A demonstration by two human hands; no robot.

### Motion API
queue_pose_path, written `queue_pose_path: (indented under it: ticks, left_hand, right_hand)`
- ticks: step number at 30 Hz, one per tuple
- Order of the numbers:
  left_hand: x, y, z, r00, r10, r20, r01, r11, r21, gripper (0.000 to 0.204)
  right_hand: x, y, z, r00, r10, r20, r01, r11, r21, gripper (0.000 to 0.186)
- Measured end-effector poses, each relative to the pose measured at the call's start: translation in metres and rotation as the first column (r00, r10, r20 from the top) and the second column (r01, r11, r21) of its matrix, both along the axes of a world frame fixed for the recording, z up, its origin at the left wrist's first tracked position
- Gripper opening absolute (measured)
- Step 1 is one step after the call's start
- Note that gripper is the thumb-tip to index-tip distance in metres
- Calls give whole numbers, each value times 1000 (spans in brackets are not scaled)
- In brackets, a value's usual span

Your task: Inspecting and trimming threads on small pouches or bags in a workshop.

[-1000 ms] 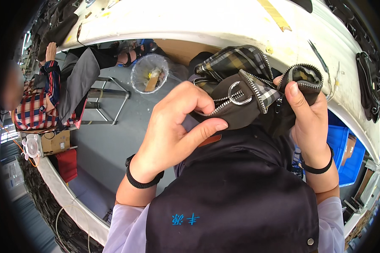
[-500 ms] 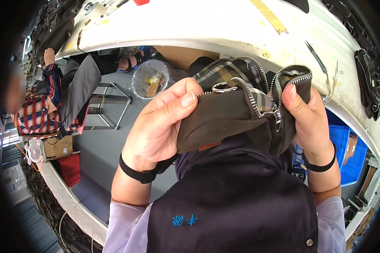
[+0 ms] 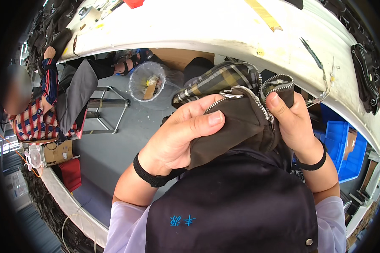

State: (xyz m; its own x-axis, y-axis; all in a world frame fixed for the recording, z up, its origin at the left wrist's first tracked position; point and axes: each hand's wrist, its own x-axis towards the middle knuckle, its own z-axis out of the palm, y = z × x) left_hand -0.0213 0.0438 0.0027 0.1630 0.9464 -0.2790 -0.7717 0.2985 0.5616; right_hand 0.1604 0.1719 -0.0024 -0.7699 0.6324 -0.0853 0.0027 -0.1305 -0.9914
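A black apron [image 3: 228, 202] with blue stitching and 1 metal snap [image 3: 309, 242] covers the person's front, between 2 pale lavender sleeves. Each wrist wears 1 black band. Just beyond the apron, the dark brown zippered bag [image 3: 232, 135] is held up in front of the body, between the 2 hands. The left hand [image 3: 177, 135] is clamped on the bag's left side, its thumb pressed flat on the outer cloth near the zipper edge. The right hand [image 3: 293, 120] is closed on the opposite side, its thumb against a curled rim edged with silver zipper teeth. A metal ring [image 3: 231, 95] lies by the opening, near the left fingertips, and a plaid fabric section [image 3: 223, 80] in black, grey and yellow bulges behind.

To the right, below the table edge, is a blue plastic crate [image 3: 352, 168]. Ahead stretches a white-topped table [image 3: 190, 27], with dark-handled tweezers [image 3: 312, 55] and a yellowish strip [image 3: 264, 14] on it. On the floor to the left is a waste bin [image 3: 133, 84] with a clear liner, near a metal-legged stool [image 3: 107, 103]. Farther left sits 1 co-worker [image 3: 33, 120] in a plaid top.
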Motion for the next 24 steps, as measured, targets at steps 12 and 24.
queue_pose_path:
  ticks: [12,24]
  left_hand:
    - [7,2,-7,971,-62,231,56,998,35,44]
    - [13,14,2,983,18,184,-6,998,-66,32]
  right_hand:
    - [2,5,-11,1000,-16,-3,16,996,-92,27]
    - [18,8,41,999,-51,-2,15,260,966,38]
